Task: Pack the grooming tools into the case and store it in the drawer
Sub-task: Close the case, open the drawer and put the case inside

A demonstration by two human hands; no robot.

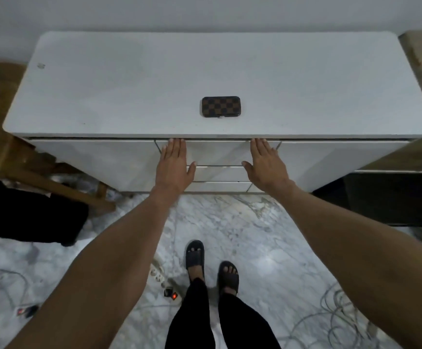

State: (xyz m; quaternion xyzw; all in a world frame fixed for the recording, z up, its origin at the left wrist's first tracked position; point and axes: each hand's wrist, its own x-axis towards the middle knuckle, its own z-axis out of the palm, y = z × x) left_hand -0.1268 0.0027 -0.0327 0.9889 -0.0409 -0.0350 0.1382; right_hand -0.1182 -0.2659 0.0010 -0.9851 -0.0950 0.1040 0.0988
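Observation:
A small brown checkered case (221, 106) lies closed on top of the white cabinet (129, 91), near its front edge. Below it is the top middle drawer (217, 153), whose white front looks shut or nearly so. My left hand (173, 165) lies flat on the left part of that drawer front, fingers together and pointing up to the cabinet's top lip. My right hand (265, 165) lies flat on the right part in the same way. Neither hand holds anything. No loose grooming tools are in sight.
Two lower drawers (220, 175) sit under the top one. A wooden chair (41, 170) and a black item (28, 215) stand at the left, dark furniture (393, 197) at the right. On the marble floor lie a power strip (165, 283), cables (335, 311) and my sandalled feet (211, 270).

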